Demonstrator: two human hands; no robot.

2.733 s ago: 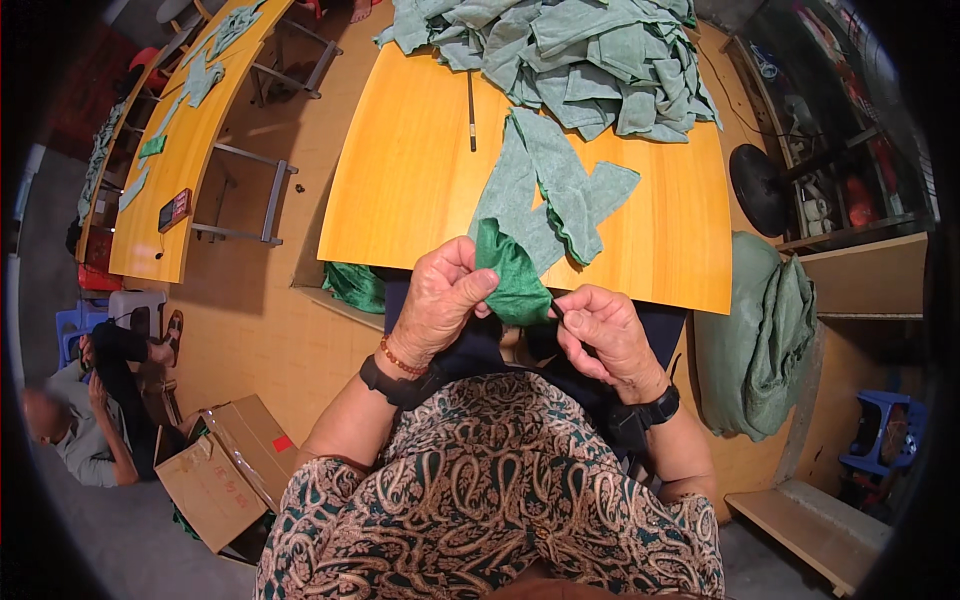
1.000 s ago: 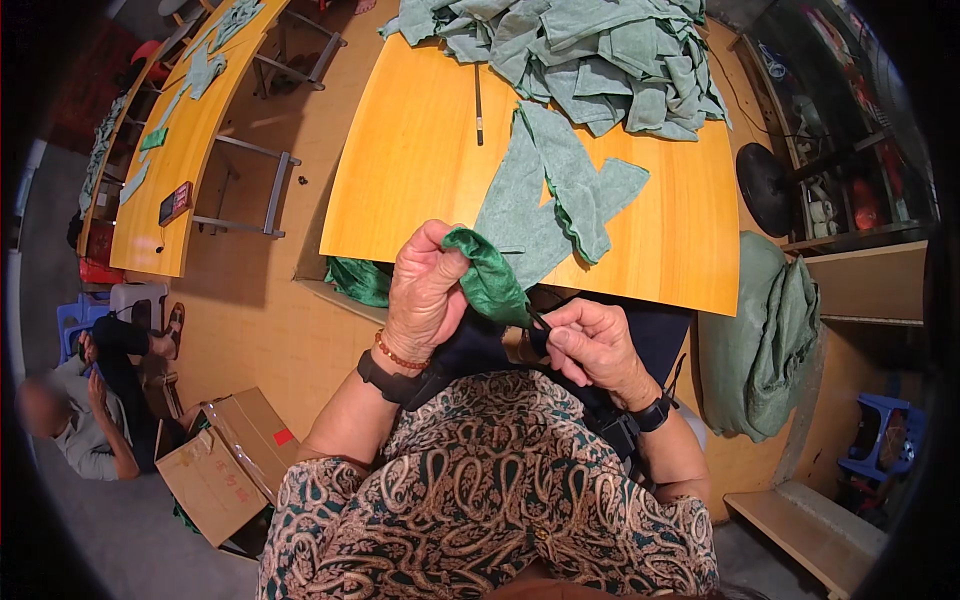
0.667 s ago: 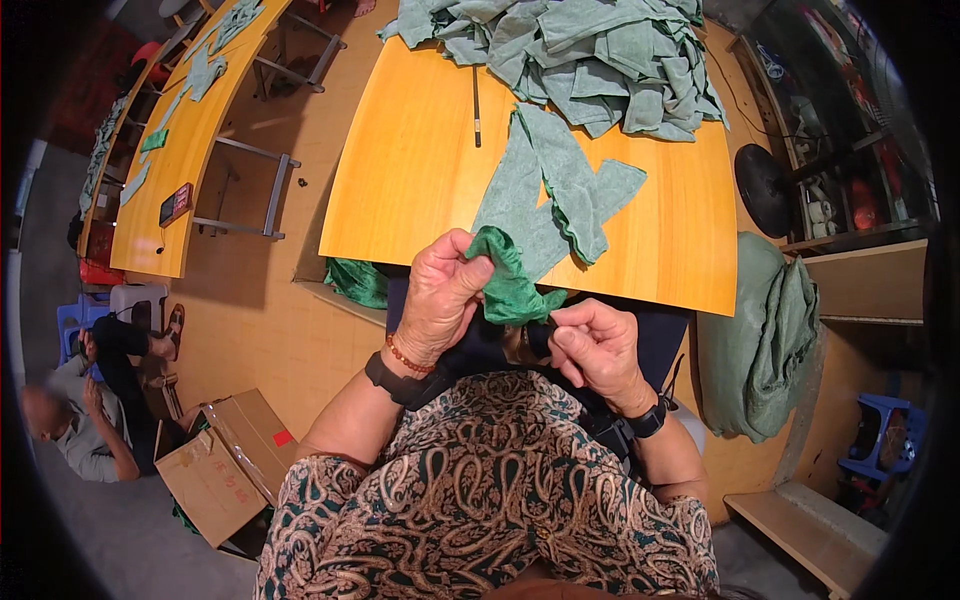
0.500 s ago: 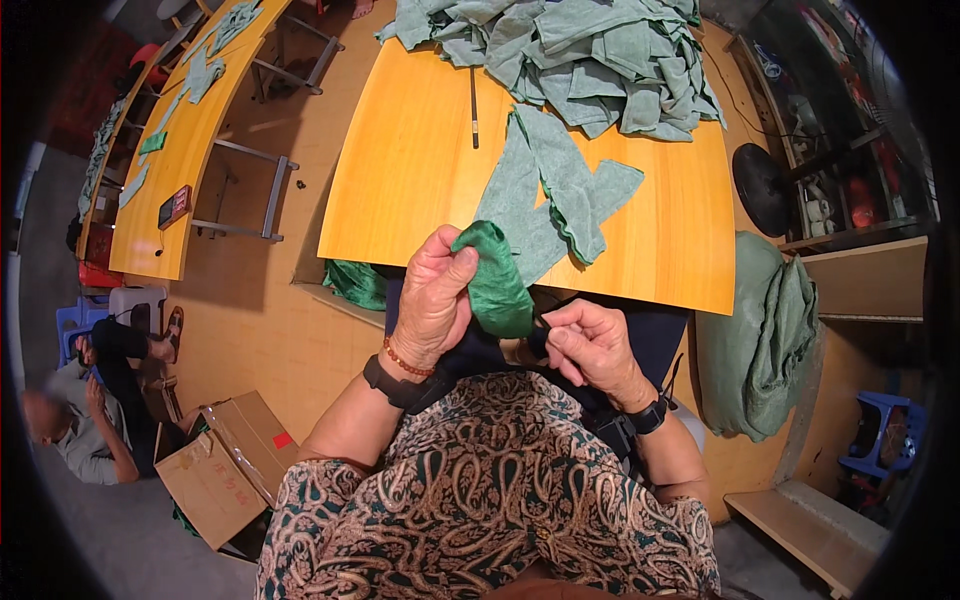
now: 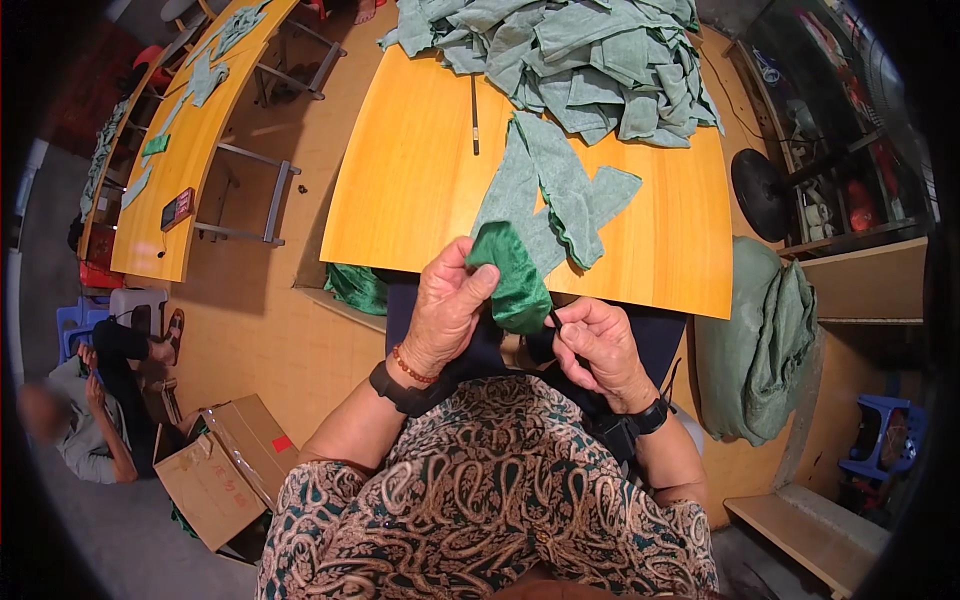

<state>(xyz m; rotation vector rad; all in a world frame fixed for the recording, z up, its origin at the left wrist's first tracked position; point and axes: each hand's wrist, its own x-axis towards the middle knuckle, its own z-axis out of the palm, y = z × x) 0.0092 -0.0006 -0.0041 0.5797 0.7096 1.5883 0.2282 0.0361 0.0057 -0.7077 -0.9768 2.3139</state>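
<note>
While the left hand (image 5: 448, 315) pinches the top of a dark green cloth (image 5: 513, 277) between thumb and fingers, the right hand (image 5: 598, 345) is closed around a small dark tool (image 5: 556, 322) whose tip meets the cloth's lower edge; what kind of tool it is cannot be told; the cloth hangs folded between the two hands, just above the person's lap and at the near edge of a yellow table (image 5: 420, 190); beyond the hands, a paler green piece (image 5: 555, 200) lies flat on the table, and farther off a heap of similar pieces (image 5: 570, 60) covers its far end; a thin dark rod (image 5: 474, 115) lies beside the heap; well to the left of the left hand, a cardboard box (image 5: 215, 470) sits on the floor.
</note>
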